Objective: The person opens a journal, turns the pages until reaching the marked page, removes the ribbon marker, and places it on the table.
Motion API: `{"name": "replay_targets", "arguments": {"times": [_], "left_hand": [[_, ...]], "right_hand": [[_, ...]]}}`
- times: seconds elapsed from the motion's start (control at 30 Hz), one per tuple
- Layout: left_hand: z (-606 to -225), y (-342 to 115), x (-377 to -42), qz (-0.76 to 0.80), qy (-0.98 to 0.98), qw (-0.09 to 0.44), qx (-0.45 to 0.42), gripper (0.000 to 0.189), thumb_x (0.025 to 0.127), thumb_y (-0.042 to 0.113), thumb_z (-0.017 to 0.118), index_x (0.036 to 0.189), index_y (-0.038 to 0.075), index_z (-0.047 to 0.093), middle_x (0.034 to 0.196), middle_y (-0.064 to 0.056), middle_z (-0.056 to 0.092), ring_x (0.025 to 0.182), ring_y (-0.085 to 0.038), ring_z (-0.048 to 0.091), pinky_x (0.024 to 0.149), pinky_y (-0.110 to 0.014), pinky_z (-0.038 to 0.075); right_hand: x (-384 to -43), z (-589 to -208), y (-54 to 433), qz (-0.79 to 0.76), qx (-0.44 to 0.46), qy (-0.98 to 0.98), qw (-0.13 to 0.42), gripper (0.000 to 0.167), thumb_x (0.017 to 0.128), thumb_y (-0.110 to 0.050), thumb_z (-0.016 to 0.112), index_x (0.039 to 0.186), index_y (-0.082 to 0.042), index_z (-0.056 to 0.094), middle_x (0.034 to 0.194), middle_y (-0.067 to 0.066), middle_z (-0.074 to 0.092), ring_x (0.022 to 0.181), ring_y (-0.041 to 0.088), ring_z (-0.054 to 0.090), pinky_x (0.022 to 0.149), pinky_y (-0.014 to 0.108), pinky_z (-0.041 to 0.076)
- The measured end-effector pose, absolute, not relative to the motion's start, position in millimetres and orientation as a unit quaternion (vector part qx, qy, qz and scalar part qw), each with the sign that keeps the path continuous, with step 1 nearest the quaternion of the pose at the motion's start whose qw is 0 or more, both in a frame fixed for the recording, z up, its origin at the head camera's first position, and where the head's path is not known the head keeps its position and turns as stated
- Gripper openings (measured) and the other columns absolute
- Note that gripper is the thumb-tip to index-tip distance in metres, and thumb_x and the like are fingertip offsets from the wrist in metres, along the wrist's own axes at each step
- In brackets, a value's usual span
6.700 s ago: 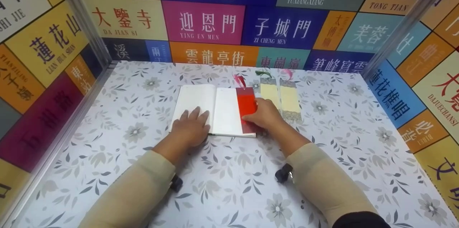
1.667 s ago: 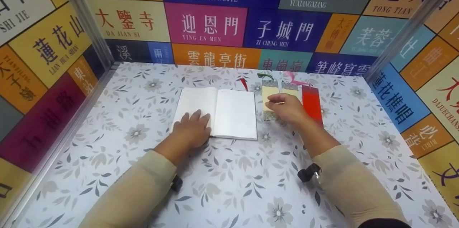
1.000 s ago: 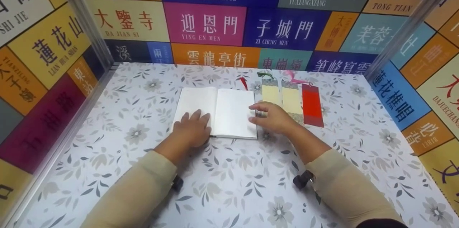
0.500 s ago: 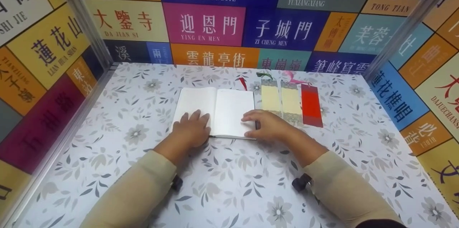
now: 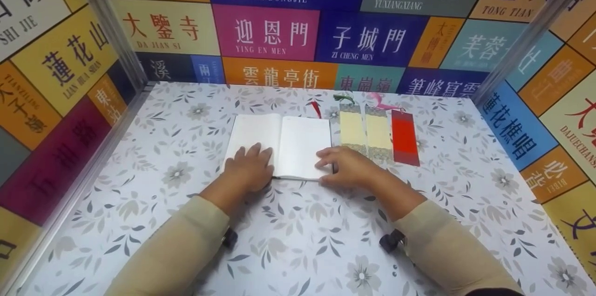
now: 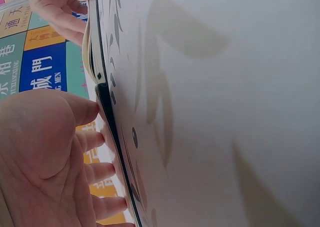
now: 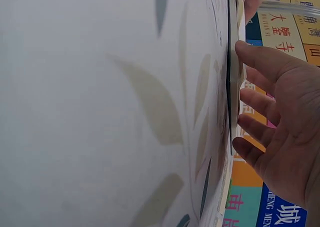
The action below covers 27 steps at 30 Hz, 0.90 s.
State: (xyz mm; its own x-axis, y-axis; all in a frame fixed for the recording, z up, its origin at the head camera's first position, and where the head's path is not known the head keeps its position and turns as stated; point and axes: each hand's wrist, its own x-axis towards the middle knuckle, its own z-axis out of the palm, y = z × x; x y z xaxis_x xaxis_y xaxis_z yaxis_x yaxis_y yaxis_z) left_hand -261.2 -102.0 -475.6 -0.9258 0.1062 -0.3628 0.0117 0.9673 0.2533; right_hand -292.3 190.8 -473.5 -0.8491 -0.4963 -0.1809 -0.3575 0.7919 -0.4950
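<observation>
An open notebook (image 5: 305,142) with blank white pages lies in the middle of the table. My left hand (image 5: 249,165) rests spread on its left page; the left wrist view shows those fingertips touching the page. My right hand (image 5: 349,165) is at the lower right edge, with loosely bent fingers over the right page and the thumb near the bottom corner. In the right wrist view its thumb and fingertips touch the page edges. Right of the notebook lie two cream bookmarks (image 5: 352,128) with grey patterned ends, then a red bookmark (image 5: 405,135).
A red tassel-like tip (image 5: 316,109) sticks out beyond the notebook's top edge. Green cord (image 5: 343,98) and pink ribbon (image 5: 379,100) lie at the bookmarks' tops. The floral tabletop (image 5: 279,231) is bordered by colourful sign-covered walls (image 5: 265,30).
Earlier my right hand held the red bookmark on the right page; now that bookmark lies right of the cream ones. The right hand came back left to the notebook's edge. The left stayed put.
</observation>
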Motion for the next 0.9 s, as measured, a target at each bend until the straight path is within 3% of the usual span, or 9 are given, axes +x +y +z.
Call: {"name": "replay_targets", "arguments": {"times": [0.23,0.37,0.53,0.9], "left_hand": [[-477,-103,-261,0.122,0.977,0.172,0.036,0.063,0.113,0.046,0.035,0.172,0.027,0.024,0.183,-0.007,0.013,0.168,-0.045,0.01,0.131,-0.074,0.018],[-477,-102,-260,0.127,0.977,0.166,0.033,0.067,0.112,0.053,0.036,0.172,0.027,0.025,0.183,-0.007,0.013,0.168,-0.045,0.01,0.131,-0.074,0.018],[-471,-100,-256,0.131,0.978,0.157,0.033,0.08,0.107,0.069,0.04,0.172,0.025,0.026,0.183,-0.008,0.014,0.169,-0.044,0.009,0.132,-0.072,0.017],[-471,-97,-254,0.117,0.986,0.097,0.063,0.105,0.092,0.087,0.05,0.17,0.02,0.03,0.18,-0.013,0.02,0.167,-0.041,0.018,0.134,-0.066,0.022]], "right_hand": [[-293,-471,194,-0.246,-0.252,0.925,0.143,0.025,0.092,-0.031,0.082,0.116,-0.025,0.084,0.151,-0.003,0.067,0.146,0.028,0.055,0.127,0.051,0.042],[-294,-470,193,-0.27,-0.246,0.923,0.122,0.011,0.096,-0.027,0.079,0.104,-0.023,0.085,0.126,0.0,0.078,0.122,0.026,0.067,0.116,0.048,0.051],[-292,-465,190,-0.287,-0.213,0.93,0.09,0.006,0.098,-0.031,0.078,0.099,-0.026,0.082,0.103,-0.003,0.077,0.097,0.021,0.065,0.1,0.043,0.058],[-288,-452,178,-0.286,-0.208,0.935,0.005,0.017,0.102,-0.031,0.074,0.116,-0.026,0.081,0.11,-0.006,0.074,0.11,0.017,0.069,0.111,0.042,0.058]]}}
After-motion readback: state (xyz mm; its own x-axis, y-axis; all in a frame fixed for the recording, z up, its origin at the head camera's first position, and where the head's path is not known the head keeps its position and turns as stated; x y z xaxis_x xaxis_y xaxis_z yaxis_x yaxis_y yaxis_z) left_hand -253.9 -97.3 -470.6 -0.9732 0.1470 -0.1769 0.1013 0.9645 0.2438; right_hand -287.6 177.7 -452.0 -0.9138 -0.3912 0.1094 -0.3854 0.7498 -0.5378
